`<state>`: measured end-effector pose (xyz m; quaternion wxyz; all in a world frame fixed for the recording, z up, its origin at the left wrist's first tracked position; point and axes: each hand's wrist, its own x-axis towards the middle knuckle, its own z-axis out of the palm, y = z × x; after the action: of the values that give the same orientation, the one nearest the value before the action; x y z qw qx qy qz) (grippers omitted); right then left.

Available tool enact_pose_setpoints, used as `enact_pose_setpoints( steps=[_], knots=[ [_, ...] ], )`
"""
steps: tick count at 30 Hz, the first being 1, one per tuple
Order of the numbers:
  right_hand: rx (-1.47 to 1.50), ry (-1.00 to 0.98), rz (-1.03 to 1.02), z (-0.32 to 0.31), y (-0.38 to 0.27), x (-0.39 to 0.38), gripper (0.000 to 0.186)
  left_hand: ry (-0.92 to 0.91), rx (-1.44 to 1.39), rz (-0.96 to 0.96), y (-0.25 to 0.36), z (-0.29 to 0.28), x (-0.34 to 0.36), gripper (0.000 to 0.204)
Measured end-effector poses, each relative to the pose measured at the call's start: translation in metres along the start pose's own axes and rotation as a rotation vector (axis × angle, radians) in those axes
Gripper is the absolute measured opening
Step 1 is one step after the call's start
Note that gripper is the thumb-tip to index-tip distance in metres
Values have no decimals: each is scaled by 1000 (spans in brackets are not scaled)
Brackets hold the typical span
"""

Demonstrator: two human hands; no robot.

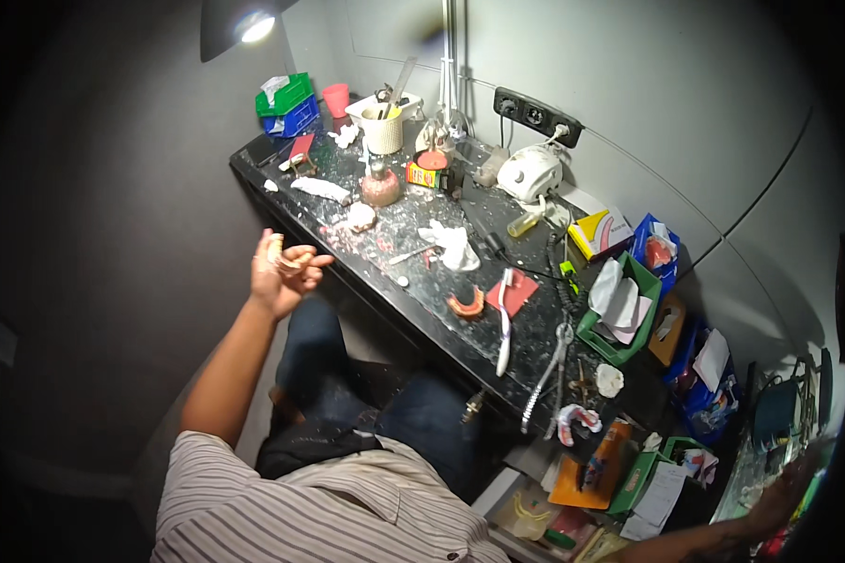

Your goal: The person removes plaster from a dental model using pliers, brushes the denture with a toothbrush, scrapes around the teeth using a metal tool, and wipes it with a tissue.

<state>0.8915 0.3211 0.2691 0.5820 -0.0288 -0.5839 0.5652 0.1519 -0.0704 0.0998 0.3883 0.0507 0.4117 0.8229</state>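
Observation:
My left hand [270, 284] is raised in front of the desk's near left edge, palm up with its fingers curled. It holds a small cream and reddish denture-like piece [294, 264], partly covered by the fingers. Far out to the right, my right hand [787, 495] reaches toward a cluttered glass-edged shelf [737, 493]. It is dim and smeared there, and its fingers do not show clearly. On the desk lie an orange-pink denture arch [466, 303], a white toothbrush [505, 324] across a red wax sheet [516, 293], and a crumpled white cloth [455, 248].
The black desk [413, 296] is strewn with white debris. A burner-like pot [380, 186], a ribbed cup [382, 134] and a white control box [530, 174] stand farther back. Green bins [620, 347] and blue bins [699, 403] line the right. An open drawer [512, 511] juts out below.

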Motion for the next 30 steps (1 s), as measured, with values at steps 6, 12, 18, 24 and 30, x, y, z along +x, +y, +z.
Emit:
enact_pose_setpoints(
  steps=[6, 12, 18, 24, 30],
  knots=[
    [760, 34, 115, 189, 142, -13, 34, -352, 130, -245, -11, 80, 83, 83],
    [523, 292, 396, 321, 258, -19, 46, -791, 125, -661, -14, 111, 144, 99],
    [74, 269, 276, 397, 315, 23, 46, -1022, 344, -537, 6, 121, 173, 43],
    [97, 520, 249, 439, 343, 40, 23, -921, 543, -339, 18, 145, 169, 25],
    [344, 373, 371, 447, 346, 11, 45, -940, 366, -326, 10, 154, 157, 16]
  ],
)
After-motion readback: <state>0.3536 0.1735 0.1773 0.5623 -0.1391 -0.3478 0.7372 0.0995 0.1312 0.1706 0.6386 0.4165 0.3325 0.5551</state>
